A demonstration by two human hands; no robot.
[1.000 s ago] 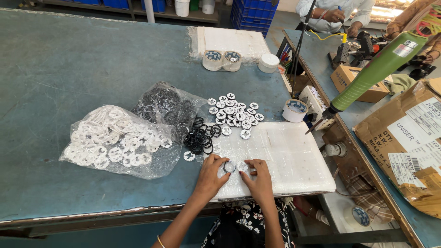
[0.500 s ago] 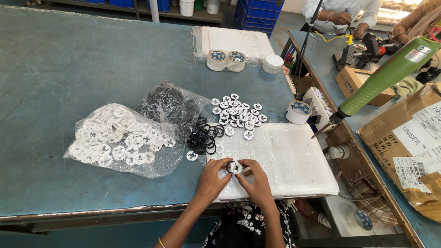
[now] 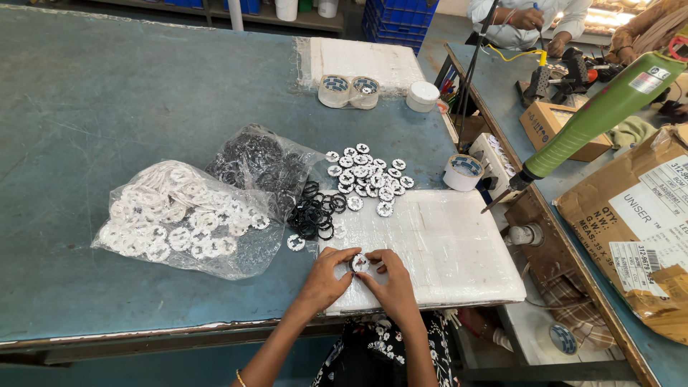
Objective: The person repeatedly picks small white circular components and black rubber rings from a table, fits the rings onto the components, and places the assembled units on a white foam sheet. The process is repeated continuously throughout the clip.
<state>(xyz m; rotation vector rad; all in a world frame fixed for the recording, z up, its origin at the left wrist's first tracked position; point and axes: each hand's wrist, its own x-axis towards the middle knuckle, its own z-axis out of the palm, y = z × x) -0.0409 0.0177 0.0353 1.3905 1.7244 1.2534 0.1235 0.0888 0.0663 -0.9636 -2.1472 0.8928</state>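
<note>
My left hand (image 3: 326, 277) and my right hand (image 3: 388, 281) meet over the near edge of a white foam pad (image 3: 444, 244). Between their fingertips they pinch one small white round disc with a black ring (image 3: 360, 264). Just left of the pad lies a loose heap of black rings (image 3: 313, 213). Beyond it, a cluster of several white discs (image 3: 367, 177) is spread on the blue table (image 3: 129, 100). One single disc (image 3: 295, 242) lies near my left hand.
A clear bag of white discs (image 3: 179, 218) and a bag of black rings (image 3: 258, 159) lie to the left. Tape rolls (image 3: 349, 91), a white tub (image 3: 422, 95), another tape roll (image 3: 463, 173), a hanging green power screwdriver (image 3: 595, 118) and cardboard boxes (image 3: 638, 215) stand right. Another person (image 3: 527, 18) works behind.
My hands have drawn together from holding two separate pieces to pinching one disc between both sets of fingertips. The view has tilted slightly.
</note>
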